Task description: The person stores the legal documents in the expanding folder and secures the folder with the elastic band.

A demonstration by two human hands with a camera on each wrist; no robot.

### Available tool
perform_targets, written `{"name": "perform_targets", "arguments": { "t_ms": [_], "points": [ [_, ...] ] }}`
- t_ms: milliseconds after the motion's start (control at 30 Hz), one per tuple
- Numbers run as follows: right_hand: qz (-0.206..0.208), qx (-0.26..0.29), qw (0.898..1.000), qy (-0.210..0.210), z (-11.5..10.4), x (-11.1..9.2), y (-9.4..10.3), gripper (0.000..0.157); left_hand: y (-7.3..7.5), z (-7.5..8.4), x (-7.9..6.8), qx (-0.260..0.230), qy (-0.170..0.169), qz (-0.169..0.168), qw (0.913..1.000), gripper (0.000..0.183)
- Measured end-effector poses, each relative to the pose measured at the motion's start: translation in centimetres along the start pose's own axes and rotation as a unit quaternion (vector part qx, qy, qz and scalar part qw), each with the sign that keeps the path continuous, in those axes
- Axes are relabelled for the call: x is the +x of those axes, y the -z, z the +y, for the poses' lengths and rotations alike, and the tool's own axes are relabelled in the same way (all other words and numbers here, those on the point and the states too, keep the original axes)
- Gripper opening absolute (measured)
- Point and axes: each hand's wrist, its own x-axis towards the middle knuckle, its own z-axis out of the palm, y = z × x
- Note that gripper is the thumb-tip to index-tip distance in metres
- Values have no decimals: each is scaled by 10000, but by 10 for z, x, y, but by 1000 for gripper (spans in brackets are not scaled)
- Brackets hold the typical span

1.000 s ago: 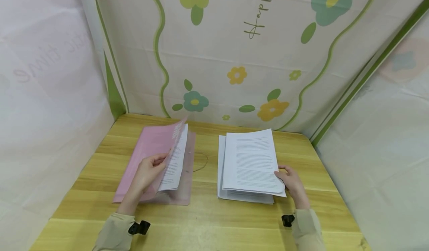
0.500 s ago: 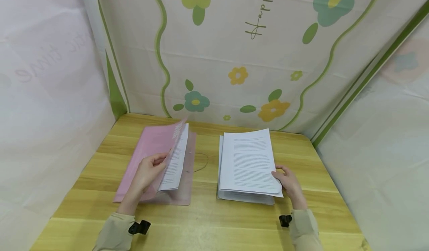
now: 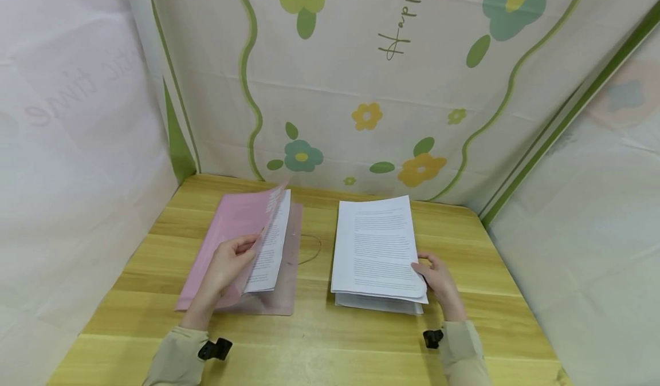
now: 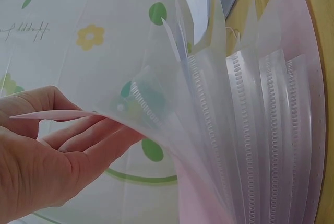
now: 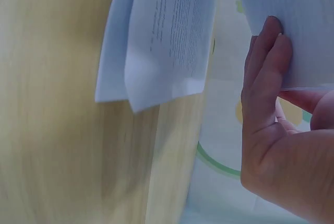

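Note:
My left hand (image 3: 224,268) pinches the raised front cover of a pink folder (image 3: 234,211) by its free edge. Beneath that cover, printed pages (image 3: 268,260) show at the folder's right side. Clear plastic sleeves (image 4: 250,145) fan out inside it in the left wrist view. My right hand (image 3: 439,283) grips printed sheets (image 3: 378,245) near their lower right corner, thumb on top and fingers underneath. These sheets are raised above more papers (image 3: 378,304), whose lower edge sticks out toward me. In the right wrist view, a gap separates the gripped sheets (image 5: 310,36) from the loose-cornered pages (image 5: 167,51) below.
Both piles lie on a wooden table (image 3: 309,346). A thin cord loop (image 3: 319,248) extends from the folder's right edge. Fabric walls surround the table, with a flower-printed curtain (image 3: 330,88) at the back.
My right hand has shifted left with the gripped sheets, which now cover the left edge of the papers below. My left hand and the pink cover stay in place.

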Motion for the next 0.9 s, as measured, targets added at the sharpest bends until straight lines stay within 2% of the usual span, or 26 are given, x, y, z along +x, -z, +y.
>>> {"name": "perform_targets", "arguments": {
  "t_ms": [300,633,900],
  "points": [
    [-65,68,9999,34,1,5,-9,47,2,2,-1,8,1,-6,10000,42],
    [-143,53,9999,56,-7,6,-22,49,5,2,-2,-48,-6,-24,10000,42],
    [-293,439,9985,166,-9,9,-33,47,4,3,-2,-28,-5,-4,10000,41]
  ]
}}
